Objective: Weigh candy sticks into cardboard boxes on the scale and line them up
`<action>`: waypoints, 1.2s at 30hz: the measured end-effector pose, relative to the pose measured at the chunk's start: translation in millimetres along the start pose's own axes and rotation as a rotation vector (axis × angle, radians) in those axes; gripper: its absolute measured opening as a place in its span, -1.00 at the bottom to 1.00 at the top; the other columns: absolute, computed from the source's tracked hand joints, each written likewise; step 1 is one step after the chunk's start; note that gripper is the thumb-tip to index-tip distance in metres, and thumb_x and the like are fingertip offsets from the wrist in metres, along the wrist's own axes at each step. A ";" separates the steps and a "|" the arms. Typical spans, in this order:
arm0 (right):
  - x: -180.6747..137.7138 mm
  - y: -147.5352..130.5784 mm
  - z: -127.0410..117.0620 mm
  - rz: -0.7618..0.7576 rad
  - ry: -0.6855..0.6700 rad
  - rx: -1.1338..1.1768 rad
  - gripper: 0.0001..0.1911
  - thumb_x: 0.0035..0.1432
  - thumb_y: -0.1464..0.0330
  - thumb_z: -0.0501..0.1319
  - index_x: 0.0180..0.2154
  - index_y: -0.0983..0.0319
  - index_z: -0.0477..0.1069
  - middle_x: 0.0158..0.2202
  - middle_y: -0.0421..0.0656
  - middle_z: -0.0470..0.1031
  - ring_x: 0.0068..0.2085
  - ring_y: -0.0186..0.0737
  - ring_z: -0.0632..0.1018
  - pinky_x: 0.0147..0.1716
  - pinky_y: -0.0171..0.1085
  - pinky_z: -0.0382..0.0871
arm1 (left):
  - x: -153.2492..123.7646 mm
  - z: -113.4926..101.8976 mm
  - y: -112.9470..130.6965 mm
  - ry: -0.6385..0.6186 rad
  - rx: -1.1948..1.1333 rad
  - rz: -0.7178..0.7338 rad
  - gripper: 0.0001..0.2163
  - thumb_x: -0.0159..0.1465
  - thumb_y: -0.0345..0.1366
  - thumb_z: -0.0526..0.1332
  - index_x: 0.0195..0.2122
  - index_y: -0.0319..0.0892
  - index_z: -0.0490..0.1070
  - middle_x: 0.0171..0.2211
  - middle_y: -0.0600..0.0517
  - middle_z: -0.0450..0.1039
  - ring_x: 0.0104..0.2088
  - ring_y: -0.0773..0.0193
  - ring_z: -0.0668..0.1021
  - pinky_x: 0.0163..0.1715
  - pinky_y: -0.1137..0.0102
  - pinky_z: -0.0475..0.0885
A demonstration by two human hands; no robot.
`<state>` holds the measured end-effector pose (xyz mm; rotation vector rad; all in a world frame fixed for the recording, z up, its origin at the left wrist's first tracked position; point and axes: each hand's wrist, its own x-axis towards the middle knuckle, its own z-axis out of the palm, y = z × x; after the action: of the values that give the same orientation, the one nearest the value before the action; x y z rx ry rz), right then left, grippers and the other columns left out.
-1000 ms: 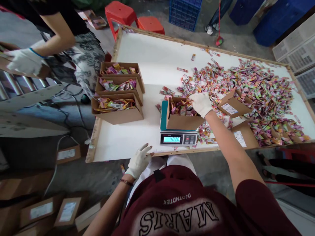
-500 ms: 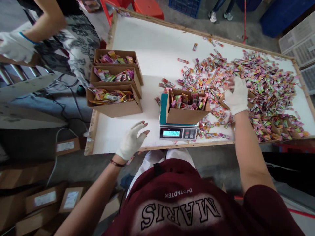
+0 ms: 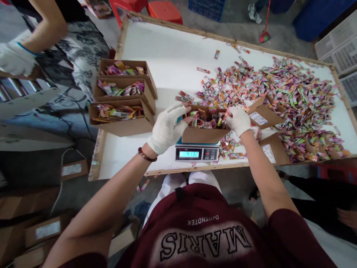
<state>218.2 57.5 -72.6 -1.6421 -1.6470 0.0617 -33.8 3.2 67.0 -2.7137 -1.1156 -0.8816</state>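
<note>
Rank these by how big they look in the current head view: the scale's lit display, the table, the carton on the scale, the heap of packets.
Largest to smallest:
1. Table
2. Heap of packets
3. Carton on the scale
4. Lit display

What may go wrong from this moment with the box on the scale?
The left hand and right hand are at the ends of the box; any pressure might disturb the reading on the scale.
Packets lie close to the box's open rim, so a tilt might spill some.
The scale stands near the front edge of the table, so a hard pull might bring it over.
</note>
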 end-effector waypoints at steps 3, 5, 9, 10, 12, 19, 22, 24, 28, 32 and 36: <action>6.0 17.3 -19.9 -0.115 0.079 0.169 -0.84 0.06 0.39 0.13 -0.53 0.19 0.19 -0.45 -0.13 0.33 -0.33 -0.16 0.36 -0.31 -0.22 0.18 | 9.8 20.8 5.7 -0.047 0.011 0.017 -0.77 0.29 -0.27 0.15 -0.10 -0.21 0.50 -0.02 -0.11 0.49 0.00 0.11 0.52 0.04 0.24 0.44; 11.9 36.6 -37.6 -0.118 0.199 0.306 -0.81 0.10 0.34 0.14 -0.51 0.20 0.19 -0.48 -0.18 0.29 -0.38 -0.21 0.33 -0.35 -0.24 0.17 | 15.5 36.5 8.1 -0.092 0.019 0.016 -0.77 0.30 -0.25 0.13 -0.12 -0.21 0.51 -0.05 -0.12 0.50 -0.03 0.11 0.53 0.01 0.25 0.45; 25.2 75.5 -62.6 -0.059 0.345 0.521 -0.75 0.18 0.24 0.14 -0.48 0.19 0.19 -0.52 -0.24 0.21 -0.46 -0.29 0.26 -0.41 -0.27 0.16 | 29.8 65.1 12.7 -0.115 0.059 -0.011 -0.73 0.30 -0.23 0.12 -0.09 -0.23 0.51 -0.03 -0.15 0.50 -0.01 0.10 0.53 0.05 0.24 0.43; 28.0 82.2 -65.6 -0.064 0.338 0.551 -0.75 0.20 0.22 0.13 -0.47 0.19 0.20 -0.51 -0.24 0.21 -0.46 -0.29 0.26 -0.42 -0.28 0.18 | 33.8 69.2 14.2 -0.097 0.072 -0.026 -0.72 0.30 -0.23 0.12 -0.08 -0.23 0.51 -0.01 -0.15 0.50 0.00 0.09 0.52 0.07 0.24 0.41; 32.9 91.4 -69.1 -0.089 0.310 0.560 -0.75 0.23 0.19 0.11 -0.43 0.19 0.23 -0.48 -0.23 0.24 -0.44 -0.28 0.29 -0.40 -0.26 0.22 | 41.1 71.5 17.3 -0.056 0.098 -0.066 -0.73 0.31 -0.25 0.10 -0.08 -0.20 0.51 0.01 -0.13 0.49 0.02 0.11 0.52 0.10 0.25 0.39; 62.7 118.6 -71.5 -0.118 0.326 0.262 -0.75 0.21 0.16 0.16 -0.23 0.22 0.33 -0.23 -0.03 0.38 -0.21 -0.08 0.42 -0.16 -0.08 0.35 | 36.5 46.1 25.1 0.059 0.259 -0.217 -0.75 0.29 -0.26 0.14 -0.07 -0.17 0.50 -0.01 -0.08 0.50 0.02 0.13 0.52 0.07 0.26 0.42; 69.1 115.8 -62.3 -0.199 0.236 0.288 -0.66 0.20 0.21 0.18 -0.04 0.25 0.32 -0.06 0.05 0.38 -0.14 -0.05 0.44 -0.10 -0.06 0.36 | 21.7 41.4 23.3 0.082 0.301 -0.243 -0.77 0.29 -0.27 0.16 -0.10 -0.18 0.51 -0.05 -0.08 0.52 0.01 0.14 0.53 0.06 0.28 0.42; 65.0 96.8 -52.4 -0.383 0.064 0.330 -0.72 0.24 0.26 0.13 -0.06 0.24 0.36 -0.08 0.01 0.41 -0.09 -0.06 0.45 -0.07 -0.08 0.35 | 13.8 42.7 20.5 0.072 0.283 -0.266 -0.78 0.29 -0.27 0.15 -0.12 -0.18 0.51 -0.05 -0.08 0.52 0.01 0.15 0.53 0.06 0.30 0.42; 47.4 31.4 -28.0 -0.776 -0.398 0.142 -0.77 0.20 0.44 0.08 -0.15 0.21 0.46 -0.11 -0.05 0.48 -0.13 -0.09 0.50 -0.14 -0.13 0.32 | 8.3 50.6 15.8 0.069 0.264 -0.296 -0.77 0.29 -0.28 0.15 -0.09 -0.19 0.50 -0.02 -0.09 0.50 0.02 0.16 0.51 0.08 0.32 0.40; 41.2 -19.7 -10.0 -0.728 -0.585 -0.139 -0.74 0.09 0.55 0.13 -0.22 0.24 0.53 -0.18 0.03 0.55 -0.22 -0.04 0.55 -0.25 -0.13 0.30 | 10.0 55.9 12.6 0.054 0.266 -0.291 -0.77 0.27 -0.29 0.16 -0.10 -0.19 0.51 -0.01 -0.11 0.50 0.01 0.15 0.52 0.07 0.32 0.40; 52.7 -23.8 -15.2 -0.712 -0.603 -0.194 -0.77 0.04 0.56 0.16 -0.34 0.24 0.56 -0.29 0.01 0.59 -0.23 -0.01 0.57 -0.27 -0.14 0.32 | 10.7 55.5 9.6 0.058 0.241 -0.289 -0.77 0.29 -0.26 0.14 -0.11 -0.19 0.51 0.00 -0.13 0.49 0.02 0.15 0.51 0.07 0.30 0.40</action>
<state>215.1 91.9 -23.8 -1.1251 -2.6924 0.0388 5.5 18.3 28.0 -2.3576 -1.5189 -0.7913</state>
